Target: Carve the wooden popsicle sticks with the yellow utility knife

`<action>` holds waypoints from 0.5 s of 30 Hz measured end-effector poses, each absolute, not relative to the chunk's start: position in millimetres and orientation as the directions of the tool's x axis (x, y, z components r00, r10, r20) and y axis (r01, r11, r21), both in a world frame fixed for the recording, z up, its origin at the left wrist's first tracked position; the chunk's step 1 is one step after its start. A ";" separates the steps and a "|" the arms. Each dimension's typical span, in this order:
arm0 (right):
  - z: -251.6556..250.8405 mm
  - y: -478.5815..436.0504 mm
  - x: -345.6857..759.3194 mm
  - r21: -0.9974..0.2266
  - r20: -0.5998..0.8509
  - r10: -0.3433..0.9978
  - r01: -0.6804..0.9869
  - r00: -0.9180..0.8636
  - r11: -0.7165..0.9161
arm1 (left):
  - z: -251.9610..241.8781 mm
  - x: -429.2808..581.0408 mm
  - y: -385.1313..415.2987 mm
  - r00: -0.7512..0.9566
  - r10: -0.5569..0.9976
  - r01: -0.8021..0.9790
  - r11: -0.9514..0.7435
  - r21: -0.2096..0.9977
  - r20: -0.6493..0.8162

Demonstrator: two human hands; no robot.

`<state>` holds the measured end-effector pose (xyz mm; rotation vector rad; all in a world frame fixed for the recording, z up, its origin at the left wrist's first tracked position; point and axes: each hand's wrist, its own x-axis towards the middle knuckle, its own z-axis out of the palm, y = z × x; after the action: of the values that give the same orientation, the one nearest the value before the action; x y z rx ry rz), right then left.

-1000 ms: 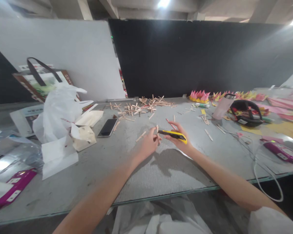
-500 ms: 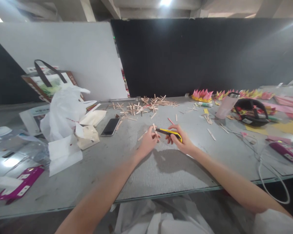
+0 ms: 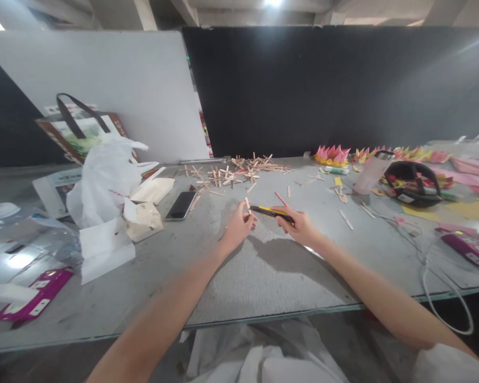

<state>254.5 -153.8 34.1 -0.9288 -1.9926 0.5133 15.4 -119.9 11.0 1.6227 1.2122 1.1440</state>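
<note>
Head view — left hand (image 3: 239, 226) pinching one wooden stick (image 3: 247, 202); right hand (image 3: 302, 229) curled round one knife (image 3: 269, 211).

I have both bare arms reaching forward and inward, the left forearm (image 3: 179, 290) slanting up from the lower left of my view and the right forearm (image 3: 367, 279) from the lower right, with each wrist held nearly in line behind its hand. My left hand (image 3: 239, 226) is closed in a pinch, its fingers bent inward toward the right, while my right hand (image 3: 299, 227) is curled in a grip and points leftward. The two hands face each other, near but apart, and I can't make out every finger.
</note>
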 end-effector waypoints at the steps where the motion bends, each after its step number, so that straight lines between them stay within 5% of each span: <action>1: 33.4 -153.6 254.5 -0.623 0.535 0.756 0.429 -0.377 0.654 | 11.7 15.0 -120.0 0.129 0.971 0.253 -0.230 0.940 0.203; 15: 30.0 -155.1 253.8 -0.573 0.526 0.736 0.462 -0.427 0.677 | 16.3 14.7 -121.3 0.133 0.973 0.315 -0.221 0.923 0.188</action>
<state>253.8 -155.1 30.0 -0.9195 -2.0968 0.4405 14.7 -121.3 16.3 1.6596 1.2656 1.1079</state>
